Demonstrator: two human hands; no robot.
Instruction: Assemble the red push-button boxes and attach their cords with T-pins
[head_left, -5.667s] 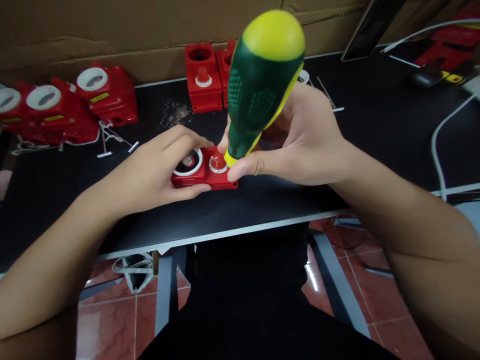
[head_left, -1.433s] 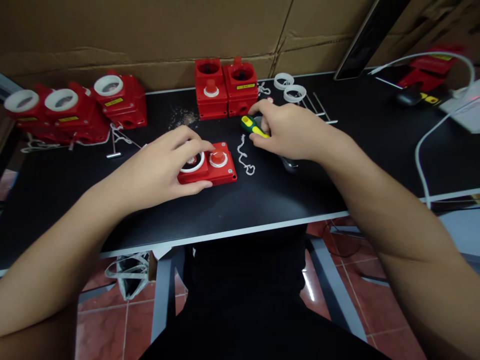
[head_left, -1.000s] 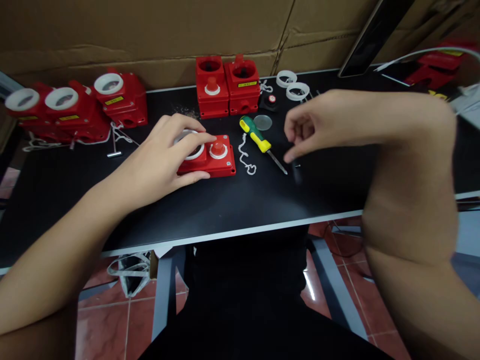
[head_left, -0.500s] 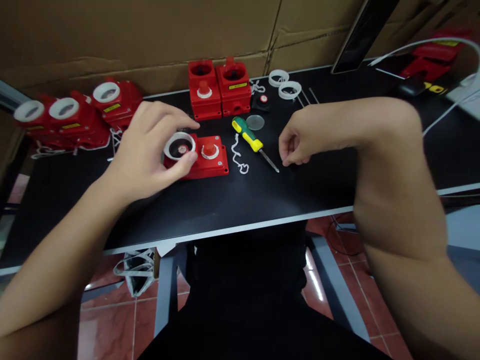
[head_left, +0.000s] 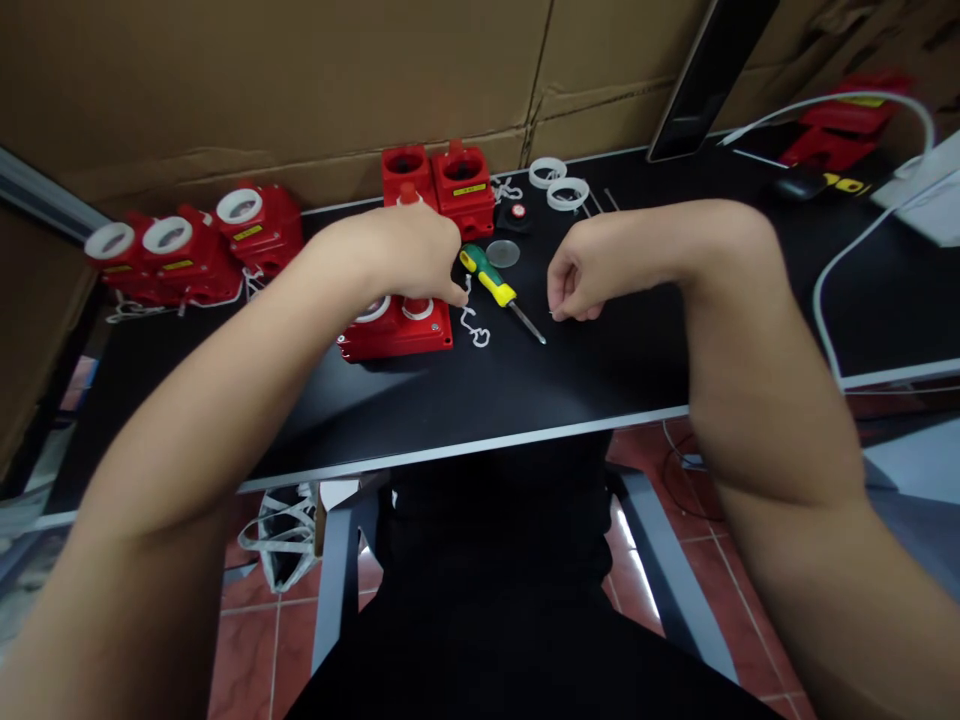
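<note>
My left hand (head_left: 420,248) reaches over a red box (head_left: 396,342), its thumb and forefinger apart beside a green-and-yellow screwdriver (head_left: 496,285). Much of the box's top, with a white ring (head_left: 373,311) and a round white-rimmed fitting (head_left: 418,309), is covered by that hand. A short white cord (head_left: 474,330) lies just right of the box, near the thumb. My right hand (head_left: 576,285) hovers right of the screwdriver tip, fingers curled in a pinch. A tiny light speck shows at its fingertips, too small to name.
Behind the screwdriver are a clear disc (head_left: 503,254), a black part with a red-and-white centre (head_left: 516,214) and two white rings (head_left: 568,194). More red boxes stand at the back (head_left: 465,195) and left (head_left: 191,262). A white cable (head_left: 821,290) loops at right.
My left hand has moved right, off the white ring and across the red box toward the screwdriver and cord. My right hand keeps its pinch in nearly the same place. The view has shifted slightly.
</note>
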